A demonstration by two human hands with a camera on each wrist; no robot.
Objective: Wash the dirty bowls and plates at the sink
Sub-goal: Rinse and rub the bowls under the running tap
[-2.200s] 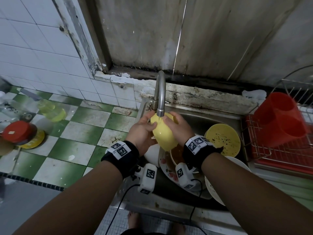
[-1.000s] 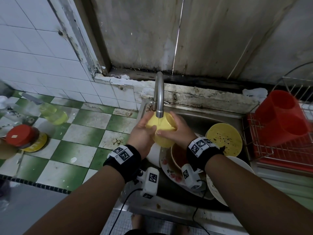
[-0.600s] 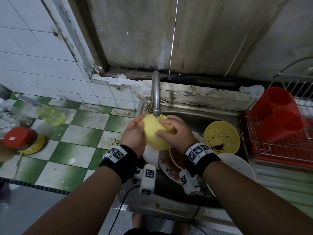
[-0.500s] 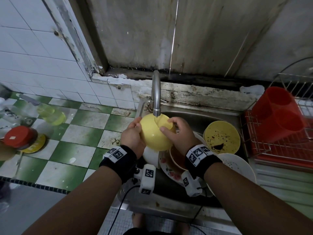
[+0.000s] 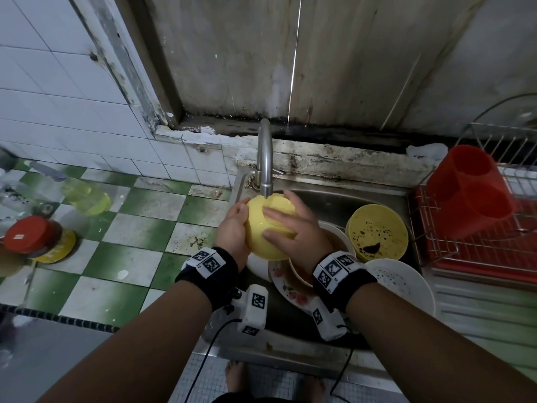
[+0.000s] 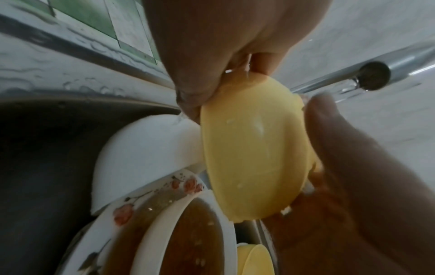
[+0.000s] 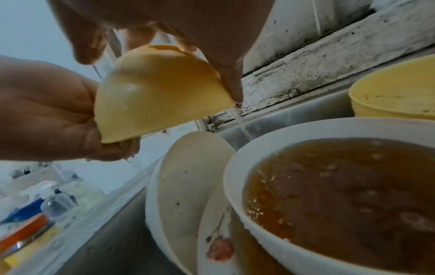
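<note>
- Left hand (image 5: 232, 231) curled round the left side of the yellow bowl (image 5: 268, 228), thumb on the rim, gripping it.
- Right hand (image 5: 296, 231) laid over the bowl's right side, fingers (image 5: 276, 213) spread and bent across the surface, thumb below; holding it too.
- Bowl held tilted directly beneath the tap (image 5: 265, 158) spout, touching or nearly touching the outlet; little room above the fingertips.
- Thin trickle of water (image 7: 243, 128) falling off the bowl's rim, just past the right fingertip.
- Directly below both hands, inside the sink (image 5: 334, 199): white bowl (image 7: 329, 195) full of brown liquid, sitting on a flowered plate (image 5: 286, 289); a second white bowl (image 6: 146, 158) tipped on edge against the plate, under the left palm.
- Right of the right hand: another yellow bowl (image 5: 377, 231) with dark specks and a dark scrap inside; near the right wrist, a white plate (image 5: 404, 283) with specks.
- Farther right, past the sink edge: red drying rack (image 5: 476, 254) holding a red two-hole cup holder (image 5: 467, 193).
- Left of the left hand: green-and-white tiled counter (image 5: 139, 228), open close to the sink; red-lidded jar (image 5: 32, 237) and a clear bottle (image 5: 84, 196) well away.
- Sink bottom mostly covered by dishes and arms; inside of the held bowl hard to make out.
</note>
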